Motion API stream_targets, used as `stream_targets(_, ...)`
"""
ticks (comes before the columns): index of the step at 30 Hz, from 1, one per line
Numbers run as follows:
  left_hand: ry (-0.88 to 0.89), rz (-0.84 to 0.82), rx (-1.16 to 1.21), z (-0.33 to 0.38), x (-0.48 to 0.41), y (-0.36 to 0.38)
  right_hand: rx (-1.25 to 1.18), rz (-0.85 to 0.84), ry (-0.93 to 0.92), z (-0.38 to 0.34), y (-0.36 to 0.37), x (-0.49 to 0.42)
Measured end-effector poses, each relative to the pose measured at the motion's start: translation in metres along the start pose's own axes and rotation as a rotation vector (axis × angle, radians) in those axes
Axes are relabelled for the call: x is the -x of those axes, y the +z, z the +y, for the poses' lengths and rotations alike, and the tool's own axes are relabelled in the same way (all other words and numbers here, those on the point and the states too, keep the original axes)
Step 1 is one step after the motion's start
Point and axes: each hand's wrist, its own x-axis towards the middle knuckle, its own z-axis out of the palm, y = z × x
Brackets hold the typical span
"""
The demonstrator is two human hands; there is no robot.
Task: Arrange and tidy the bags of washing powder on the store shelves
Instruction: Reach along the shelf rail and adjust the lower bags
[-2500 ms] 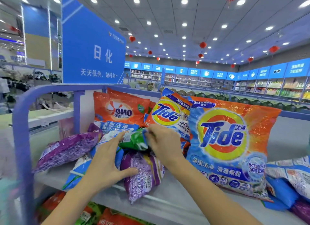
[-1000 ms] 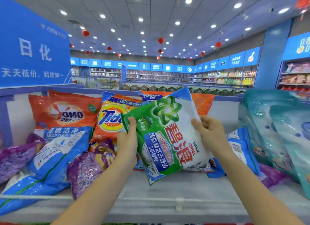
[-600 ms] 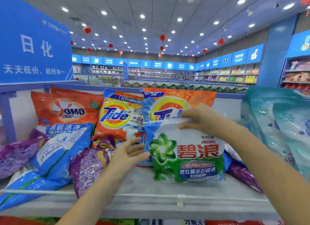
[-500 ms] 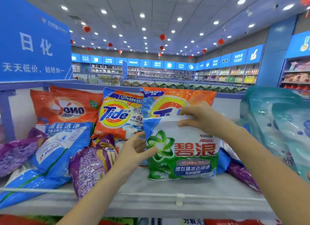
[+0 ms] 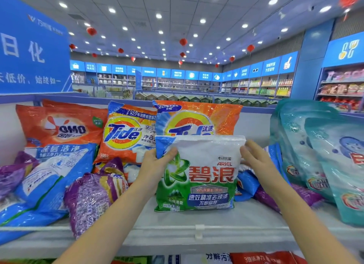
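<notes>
Head view: green-and-white Ariel bag (image 5: pixel 199 173) is standing upright on the grey shelf (image 5: pixel 216 230), front centre, leaning back against an orange Tide bag (image 5: pixel 199 119). Left hand (image 5: pixel 155 165) is gripping the Ariel bag's upper left corner, thumb over the front, fingers hidden behind. Right hand (image 5: pixel 254 159) is sitting at the bag's upper right edge, fingers spread open and flat; cannot tell if it is actually touching. A second Tide bag (image 5: pixel 128 134) is standing just left of the first, and an orange OMO bag (image 5: pixel 61 125) is standing further left. Blue-and-white bag (image 5: pixel 49 185) and purple bag (image 5: pixel 92 200) are lying slumped at front left. Teal pouches (image 5: pixel 323 157) are standing at right. A purple bag (image 5: pixel 309 194) and blue bag (image 5: pixel 247 185) are lying behind the right forearm.
</notes>
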Motion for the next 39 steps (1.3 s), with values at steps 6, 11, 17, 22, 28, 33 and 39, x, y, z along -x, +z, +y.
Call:
stream_targets(6,-0.004,0.012,0.037,0.000,0.001,-0.005,-0.083,0.035,-0.020,-0.005,0.009,-0.001)
stream_targets(11,-0.025,0.020,0.094,-0.003,-0.001,-0.005,-0.189,-0.079,0.116,0.008,0.013,0.009)
stream_targets(17,-0.087,0.045,0.155,-0.005,-0.005,-0.002,-0.001,-0.513,0.404,0.022,0.013,0.029)
stream_targets(22,0.011,0.011,0.061,-0.002,-0.007,-0.003,0.008,-0.338,0.366,0.029,0.015,0.030)
stream_targets(28,0.026,-0.072,0.122,0.010,-0.014,0.027,-0.032,-0.043,0.247,0.012,-0.010,0.052)
stream_targets(33,-0.003,-0.255,0.203,0.010,0.007,0.099,0.049,0.237,0.115,-0.007,-0.062,0.101)
stream_targets(39,-0.121,-0.494,0.293,-0.016,0.076,0.217,0.183,0.469,0.153,-0.027,-0.162,0.193)
